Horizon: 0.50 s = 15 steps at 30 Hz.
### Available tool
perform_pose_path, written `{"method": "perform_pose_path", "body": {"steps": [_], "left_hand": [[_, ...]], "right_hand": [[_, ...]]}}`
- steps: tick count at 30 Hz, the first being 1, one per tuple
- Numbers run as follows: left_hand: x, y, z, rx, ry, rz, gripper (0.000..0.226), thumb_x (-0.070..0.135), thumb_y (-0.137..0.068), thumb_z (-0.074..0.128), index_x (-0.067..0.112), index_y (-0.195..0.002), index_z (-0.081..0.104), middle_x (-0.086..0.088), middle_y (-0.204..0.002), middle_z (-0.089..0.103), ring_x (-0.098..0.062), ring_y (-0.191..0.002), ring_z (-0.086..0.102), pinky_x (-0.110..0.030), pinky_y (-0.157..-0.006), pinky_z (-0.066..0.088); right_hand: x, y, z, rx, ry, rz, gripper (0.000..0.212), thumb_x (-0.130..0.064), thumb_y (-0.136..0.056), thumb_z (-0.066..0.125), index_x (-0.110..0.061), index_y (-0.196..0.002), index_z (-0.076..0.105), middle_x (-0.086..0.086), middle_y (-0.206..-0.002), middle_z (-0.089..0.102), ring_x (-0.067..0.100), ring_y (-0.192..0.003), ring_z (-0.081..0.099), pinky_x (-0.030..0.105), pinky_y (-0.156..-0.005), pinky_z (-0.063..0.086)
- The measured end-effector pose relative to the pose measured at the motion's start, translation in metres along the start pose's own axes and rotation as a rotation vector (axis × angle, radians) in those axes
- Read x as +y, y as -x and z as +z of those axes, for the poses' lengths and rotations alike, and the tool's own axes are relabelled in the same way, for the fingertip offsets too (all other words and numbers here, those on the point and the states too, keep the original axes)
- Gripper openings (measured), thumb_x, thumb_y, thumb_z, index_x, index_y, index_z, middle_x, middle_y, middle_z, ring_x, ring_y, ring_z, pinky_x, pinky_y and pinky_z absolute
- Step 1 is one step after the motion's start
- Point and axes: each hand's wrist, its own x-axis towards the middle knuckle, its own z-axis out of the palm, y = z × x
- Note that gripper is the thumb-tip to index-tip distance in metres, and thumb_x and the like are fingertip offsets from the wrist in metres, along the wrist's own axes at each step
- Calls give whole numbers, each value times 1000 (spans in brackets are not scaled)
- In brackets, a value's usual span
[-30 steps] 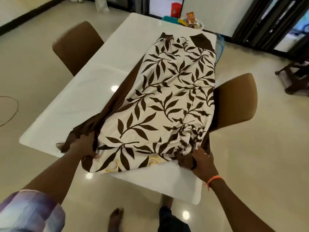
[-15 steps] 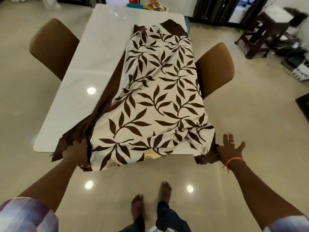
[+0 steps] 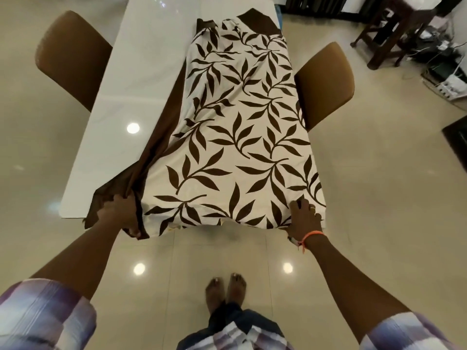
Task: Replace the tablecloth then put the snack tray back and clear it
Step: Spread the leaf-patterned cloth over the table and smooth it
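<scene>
A cream tablecloth with brown leaf print and a plain brown border lies folded lengthwise over the right half of the white table. My left hand grips the bunched brown border at the near left of the cloth. At the cloth's near right corner, over the table's edge, my right hand rests on the fabric with an orange band at the wrist; whether its fingers curl under the hem is hidden. The snack tray is out of view.
Two brown chairs flank the table, one on the left and one on the right. A dark wooden stool and cables with a power strip sit on the floor at far right. My bare feet stand on glossy tile.
My right hand came back from the open air beside the table onto the cloth's near right corner. The rumpled near end now lies flatter. My left hand kept hold of the brown border.
</scene>
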Motion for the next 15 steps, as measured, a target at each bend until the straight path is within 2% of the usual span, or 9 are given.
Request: {"method": "perform_pose_path", "body": {"steps": [3, 7, 8, 9, 11, 12, 13, 15], "left_hand": [[-8, 9, -1, 57, 8, -14, 134, 62, -45, 88, 31, -152, 14, -15, -149, 15, -43, -137, 25, -57, -105, 38], [-29, 7, 3, 141, 31, 61, 119, 89, -57, 60, 33, -153, 18, -21, -159, 1, -45, -145, 6, -62, -113, 15], [-36, 3, 2, 122, 107, 99, 113, 92, -61, 52, 30, -151, 23, -22, -159, 6, -45, -145, 12, -61, -114, 17], [-39, -2, 1, 114, 191, 143, 107, 93, -64, 44, 25, -146, 35, -23, -155, 22, -44, -140, 28, -58, -112, 27], [-50, -12, -4, 188, 358, 234, 88, 89, -73, 32, 17, -115, 61, -15, -121, 58, -35, -110, 58, -46, -93, 49], [-55, -16, -7, 229, 414, 253, 74, 80, -82, 32, 15, -98, 64, -10, -102, 62, -32, -97, 63, -41, -83, 52], [-59, -20, -11, 259, 452, 249, 61, 68, -91, 36, 13, -90, 62, -8, -91, 62, -31, -91, 65, -39, -77, 52], [-66, -27, -16, 304, 473, 258, 38, 45, -101, 42, 11, -95, 58, -9, -91, 64, -30, -89, 65, -41, -77, 52]], "right_hand": [[-16, -6, -14, 41, 51, 20, 41, -21, -82, 58, -17, -122, 51, 11, -134, 38, 34, -122, 41, 51, -99, 37], [-69, -25, -35, 96, -28, -76, 32, -20, -83, 57, -15, -114, 59, 12, -125, 46, 35, -117, 48, 49, -96, 43], [-90, -29, -39, 86, -92, -126, 31, -19, -83, 56, -14, -113, 61, 13, -123, 49, 35, -114, 50, 47, -96, 44], [-112, -30, -43, 76, -175, -182, 29, -17, -82, 57, -12, -110, 62, 14, -119, 52, 35, -112, 53, 45, -94, 46], [-166, -33, -49, 70, -366, -296, 21, -14, -81, 57, -8, -100, 65, 17, -108, 57, 35, -105, 55, 41, -92, 47], [-195, -32, -52, 55, -450, -337, 19, -15, -79, 57, -7, -95, 66, 17, -103, 59, 35, -101, 56, 39, -90, 46], [-224, -34, -53, 34, -513, -375, 21, -19, -77, 55, -7, -91, 66, 17, -99, 61, 34, -98, 58, 37, -87, 46], [-278, -39, -57, 32, -573, -423, 32, -29, -72, 48, -7, -87, 66, 15, -93, 64, 33, -92, 60, 35, -81, 46]]}}
